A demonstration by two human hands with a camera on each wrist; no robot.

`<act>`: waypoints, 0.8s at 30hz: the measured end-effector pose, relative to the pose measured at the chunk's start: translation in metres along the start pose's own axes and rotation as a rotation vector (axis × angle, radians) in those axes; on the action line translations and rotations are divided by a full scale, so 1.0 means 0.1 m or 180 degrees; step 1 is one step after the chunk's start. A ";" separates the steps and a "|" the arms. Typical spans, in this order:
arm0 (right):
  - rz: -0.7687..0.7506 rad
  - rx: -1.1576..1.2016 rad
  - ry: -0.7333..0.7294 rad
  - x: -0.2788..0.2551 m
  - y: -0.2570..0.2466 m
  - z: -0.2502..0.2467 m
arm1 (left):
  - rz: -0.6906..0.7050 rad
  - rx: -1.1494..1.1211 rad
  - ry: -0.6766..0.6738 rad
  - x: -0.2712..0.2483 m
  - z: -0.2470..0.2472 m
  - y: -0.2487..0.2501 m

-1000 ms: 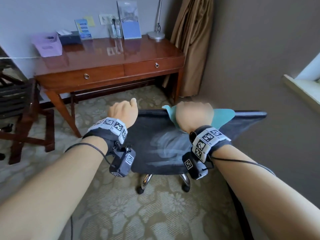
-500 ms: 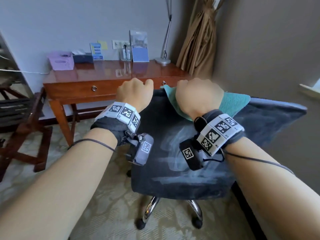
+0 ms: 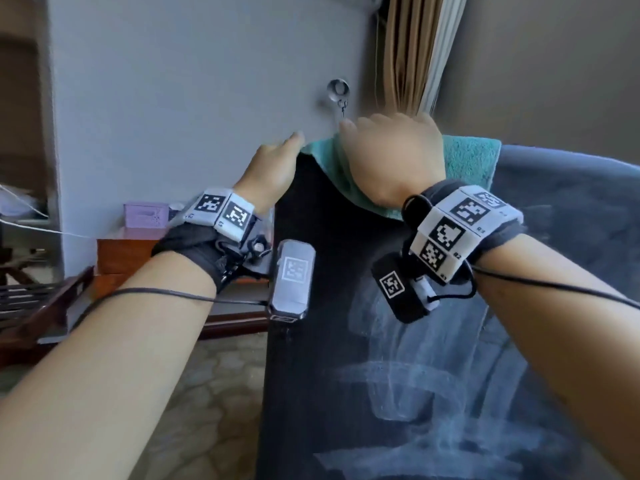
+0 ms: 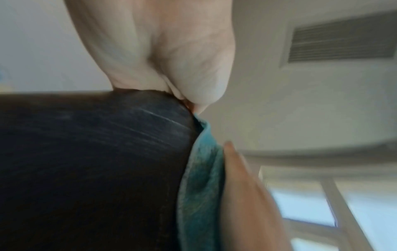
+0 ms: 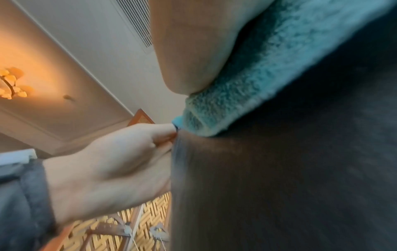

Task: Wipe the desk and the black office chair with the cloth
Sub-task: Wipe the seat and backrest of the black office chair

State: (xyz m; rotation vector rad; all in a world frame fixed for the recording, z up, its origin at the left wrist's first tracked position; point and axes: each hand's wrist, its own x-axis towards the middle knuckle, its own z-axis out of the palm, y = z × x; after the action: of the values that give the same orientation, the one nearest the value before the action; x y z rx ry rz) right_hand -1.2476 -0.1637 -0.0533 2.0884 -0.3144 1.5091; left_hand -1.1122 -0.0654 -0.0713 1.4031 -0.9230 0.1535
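Under the right hand (image 3: 391,157) the cloth (image 3: 467,161) drapes the chair (image 3: 346,341) top, fingers curled over it. Beside it, the left hand (image 3: 273,171) grips the chair's corner. Both have risen with the chair since a second ago, the table (image 3: 121,251) now low beyond the left wrist; chair-wiping seems under way.

The black office chair (image 3: 398,341) carries the teal cloth (image 3: 467,161), draped over its top edge. Left of the chair, the wooden desk (image 3: 121,251) bears a lilac box (image 3: 145,213).
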 end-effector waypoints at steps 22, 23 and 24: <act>-0.1827 -0.0224 -0.0043 -0.32 -0.61 0.65 | -0.1259 -0.3187 -0.0622 -0.23 -0.23 -0.57; -0.1959 -0.0234 -0.0172 -0.40 -0.58 0.66 | -0.1352 -0.3177 -0.0626 -0.27 -0.19 -0.63; -0.2077 -0.0234 -0.0259 -0.47 -0.54 0.67 | -0.1394 -0.3157 -0.0600 -0.32 -0.14 -0.69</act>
State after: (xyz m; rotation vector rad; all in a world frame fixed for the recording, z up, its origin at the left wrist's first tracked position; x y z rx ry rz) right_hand -1.1841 -0.1615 -0.1275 1.9289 0.2632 1.0052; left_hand -1.0849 -0.0548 -0.1431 0.6504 -0.6576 -0.6956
